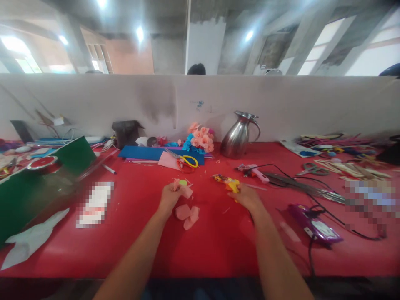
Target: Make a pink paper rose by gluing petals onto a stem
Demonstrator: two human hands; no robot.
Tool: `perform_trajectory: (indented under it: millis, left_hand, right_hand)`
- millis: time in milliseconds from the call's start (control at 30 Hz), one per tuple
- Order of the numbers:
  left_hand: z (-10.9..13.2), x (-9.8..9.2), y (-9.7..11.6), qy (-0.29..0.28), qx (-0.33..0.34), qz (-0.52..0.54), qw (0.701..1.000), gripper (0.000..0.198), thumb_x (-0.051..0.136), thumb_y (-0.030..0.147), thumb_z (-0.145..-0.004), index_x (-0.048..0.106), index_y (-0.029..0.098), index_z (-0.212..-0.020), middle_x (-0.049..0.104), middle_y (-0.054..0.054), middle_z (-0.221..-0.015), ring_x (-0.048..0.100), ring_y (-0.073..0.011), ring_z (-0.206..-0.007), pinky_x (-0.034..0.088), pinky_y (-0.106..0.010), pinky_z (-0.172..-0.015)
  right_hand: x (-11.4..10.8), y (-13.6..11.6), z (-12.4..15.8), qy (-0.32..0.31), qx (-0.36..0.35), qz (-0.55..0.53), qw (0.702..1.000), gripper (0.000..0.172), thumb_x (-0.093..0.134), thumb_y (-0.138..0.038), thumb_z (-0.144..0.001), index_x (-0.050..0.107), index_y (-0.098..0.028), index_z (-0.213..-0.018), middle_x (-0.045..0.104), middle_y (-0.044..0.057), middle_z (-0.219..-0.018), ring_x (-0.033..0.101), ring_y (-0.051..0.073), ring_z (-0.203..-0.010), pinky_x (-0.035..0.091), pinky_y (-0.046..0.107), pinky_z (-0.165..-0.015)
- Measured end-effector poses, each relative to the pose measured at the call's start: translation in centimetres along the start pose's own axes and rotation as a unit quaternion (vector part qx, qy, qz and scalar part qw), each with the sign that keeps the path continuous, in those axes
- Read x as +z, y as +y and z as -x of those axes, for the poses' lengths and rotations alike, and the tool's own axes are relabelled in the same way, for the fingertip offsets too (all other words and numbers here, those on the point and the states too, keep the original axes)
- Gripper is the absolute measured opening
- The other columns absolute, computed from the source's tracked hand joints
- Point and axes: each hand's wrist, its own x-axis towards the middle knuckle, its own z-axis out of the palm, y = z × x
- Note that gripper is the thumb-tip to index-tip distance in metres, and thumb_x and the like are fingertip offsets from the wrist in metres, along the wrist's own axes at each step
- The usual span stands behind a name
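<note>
Carefully: your left hand point(169, 196) pinches pink paper point(186, 191) beyond the loose pink pieces point(193, 216) on the counter point(218, 250); your right hand point(247, 196) grips the yellow glue gun point(233, 186). Pinch lightly to avoid creasing.

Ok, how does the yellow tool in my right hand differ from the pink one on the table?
The yellow tool is mainly yellow; the pink tool is mainly pink. The yellow tool is held in your right hand, while the pink tool lies unheld on the red table. Both look like glue guns.
</note>
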Motion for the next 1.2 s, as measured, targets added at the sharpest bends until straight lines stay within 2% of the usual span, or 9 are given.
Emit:
perform_trajectory:
  millis: [133,233,300,367,467,567,667,900,1200]
  left_hand:
    - [-0.5,0.1,-0.7,-0.001,-0.014,-0.026,1.0,0.011,0.067,0.019,-0.05,0.066,0.013,-0.06,0.061,0.0,-0.054,0.053,-0.0126,-0.054,0.039,-0.024,-0.054]
    - [-0.6,-0.3,-1.0,0.0,-0.017,-0.045,0.999,0.008,0.067,0.019,-0.049,0.065,0.014,-0.056,0.06,0.001,-0.053,0.052,-0.0122,-0.053,0.037,-0.023,-0.053]
    - [-0.8,-0.7,-1.3,-0.002,-0.01,-0.064,0.998,0.008,0.067,0.02,-0.05,0.066,0.014,-0.055,0.059,0.001,-0.052,0.052,-0.0121,-0.052,0.037,-0.023,-0.053]
    - [-0.9,-1.1,-1.5,-0.003,-0.009,-0.084,0.996,0.008,0.067,0.02,-0.051,0.066,0.014,-0.056,0.06,0.0,-0.052,0.053,-0.0128,-0.053,0.038,-0.023,-0.054]
    - [-1.1,-1.5,-1.8,0.001,-0.013,-0.104,0.994,0.008,0.067,0.019,-0.053,0.067,0.014,-0.06,0.063,-0.003,-0.056,0.057,-0.0151,-0.056,0.04,-0.024,-0.055]
    - [-1.3,-1.6,-2.0,0.01,-0.004,-0.134,0.991,0.009,0.065,0.017,-0.054,0.067,0.015,-0.063,0.065,-0.004,-0.059,0.059,-0.0167,-0.058,0.04,-0.024,-0.055]
    - [-1.4,-1.6,-2.2,0.022,0.015,-0.167,0.986,0.01,0.063,0.015,-0.055,0.067,0.015,-0.064,0.065,-0.005,-0.06,0.06,-0.0173,-0.06,0.039,-0.024,-0.055]
    - [-1.4,-1.6,-2.4,0.008,0.017,-0.145,0.989,0.009,0.061,0.011,-0.056,0.067,0.017,-0.06,0.066,-0.006,-0.058,0.062,-0.0187,-0.061,0.042,-0.025,-0.058]
    - [-1.1,-1.4,-1.7,-0.019,0.003,-0.168,0.986,0.013,0.057,0.011,-0.059,0.068,0.016,-0.064,0.07,-0.005,-0.065,0.064,-0.0173,-0.064,0.045,-0.023,-0.059]
  right_hand:
    - [0.7,-0.3,-0.4,-0.015,0.027,-0.049,0.998,0.012,0.058,-0.028,-0.067,0.061,-0.017,-0.071,0.063,0.005,-0.062,0.061,0.02,-0.063,0.036,0.025,-0.05]
    - [1.0,-1.3,-0.2,0.0,0.036,-0.127,0.991,0.021,0.052,-0.027,-0.071,0.06,-0.015,-0.086,0.065,0.005,-0.068,0.061,0.018,-0.063,0.039,0.024,-0.05]
    - [1.1,-2.0,0.5,-0.007,0.031,-0.26,0.965,0.028,0.05,-0.023,-0.07,0.055,-0.015,-0.097,0.066,0.005,-0.075,0.062,0.017,-0.065,0.042,0.024,-0.051]
    - [1.0,-2.9,1.5,-0.064,-0.005,-0.393,0.917,0.03,0.052,-0.02,-0.07,0.052,-0.016,-0.099,0.066,0.006,-0.08,0.063,0.017,-0.066,0.045,0.025,-0.055]
    - [0.6,-4.2,3.2,-0.169,-0.082,-0.456,0.87,0.027,0.057,-0.027,-0.072,0.052,-0.018,-0.097,0.066,0.005,-0.077,0.062,0.016,-0.065,0.047,0.026,-0.058]
    - [0.3,-5.3,4.3,-0.221,-0.121,-0.399,0.881,0.028,0.058,-0.038,-0.075,0.055,-0.016,-0.092,0.06,0.001,-0.064,0.056,0.013,-0.056,0.043,0.023,-0.053]
    - [0.6,-5.8,4.7,-0.225,-0.167,-0.331,0.901,0.036,0.05,-0.05,-0.08,0.058,-0.015,-0.086,0.055,-0.001,-0.057,0.05,0.011,-0.05,0.039,0.022,-0.049]
    - [1.6,-6.0,4.8,-0.137,-0.229,-0.248,0.931,0.035,0.053,-0.048,-0.079,0.061,-0.019,-0.097,0.067,0.004,-0.082,0.06,0.02,-0.075,0.045,0.028,-0.066]
    - [1.8,-6.3,5.1,-0.13,-0.245,-0.189,0.942,0.032,0.057,-0.044,-0.078,0.062,-0.024,-0.102,0.069,0.004,-0.092,0.062,0.026,-0.086,0.046,0.03,-0.072]
